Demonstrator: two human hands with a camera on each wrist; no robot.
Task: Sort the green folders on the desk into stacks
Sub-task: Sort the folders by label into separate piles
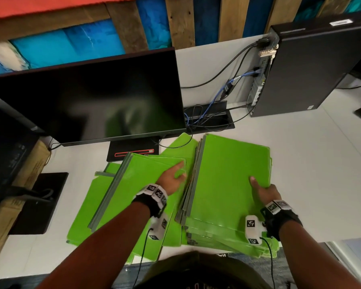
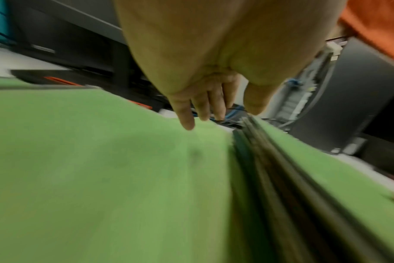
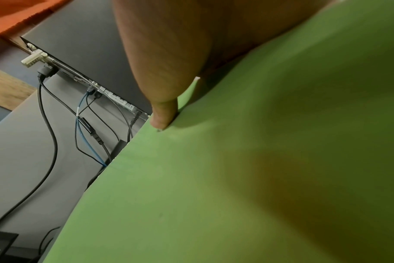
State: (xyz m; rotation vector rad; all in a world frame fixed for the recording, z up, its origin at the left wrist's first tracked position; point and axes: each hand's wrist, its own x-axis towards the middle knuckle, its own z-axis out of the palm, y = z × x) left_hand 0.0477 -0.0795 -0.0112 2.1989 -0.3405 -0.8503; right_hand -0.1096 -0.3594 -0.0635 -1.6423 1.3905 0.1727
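White counter (image 1: pixel 313 163) underneath everything, running from the near edge to the far wall. At far left, a dark monitor (image 1: pixel 88 101); at far right, a black computer tower (image 1: pixel 313 67) with cables (image 1: pixel 223 94) dropping into a slot in the counter.

On the right, near the front edge: a thick stack of green folders (image 1: pixel 227 184), long axis running near to far and tipped slightly rightward at the far end, grey spines (image 1: pixel 194 180) along the left side. Near end fanned out and overhanging the counter edge a little.

On the left: a looser pile of green folders (image 1: pixel 133 195), lying askew, the top one with its long axis slanting from near left to far right, its grey spine on the left edge. More folders splayed beneath at differing angles.

Left hand (image 1: pixel 171 178) flat on the top folder of the left pile near its far right corner, fingers (image 2: pixel 187 115) stretched out and slightly spread, gripping nothing.

Right hand (image 1: pixel 265 190) at the right stack's near right corner, thumb (image 3: pixel 162 113) pressed on the top folder, other fingers hidden under the edge, pinching the topmost folder.
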